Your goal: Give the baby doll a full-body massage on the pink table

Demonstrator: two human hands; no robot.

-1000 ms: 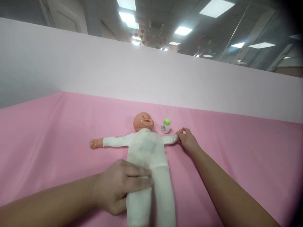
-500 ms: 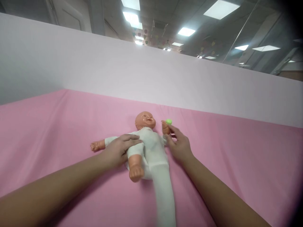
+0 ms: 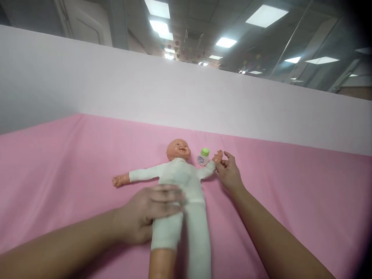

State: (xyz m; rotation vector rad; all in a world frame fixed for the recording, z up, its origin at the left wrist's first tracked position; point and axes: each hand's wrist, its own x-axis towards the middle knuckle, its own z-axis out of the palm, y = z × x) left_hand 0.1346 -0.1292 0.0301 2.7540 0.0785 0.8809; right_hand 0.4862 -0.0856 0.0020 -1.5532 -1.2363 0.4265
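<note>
A baby doll (image 3: 183, 176) in a white suit lies on its back, head away from me. My left hand (image 3: 151, 211) is laid over the top of its bent-looking left-side leg (image 3: 166, 232), fingers across the thigh and thumb below; the fingers are blurred. With thumb and fingers, my right hand (image 3: 231, 172) pinches the doll's small hand (image 3: 217, 156) at the cuff of the outstretched right-side sleeve. Between that arm and the doll's head stands a small white bottle with a green cap (image 3: 203, 157).
Pink sheeting (image 3: 276, 201) covers the surface under the doll, with soft creases. A white wall (image 3: 186, 97) rises along the far side. Above it, glass shows ceiling lights (image 3: 226, 42).
The doll's raised leg has come down towards me, with my left hand moving along it. My right hand has drawn the doll's arm outward to the right, uncovering the bottle.
</note>
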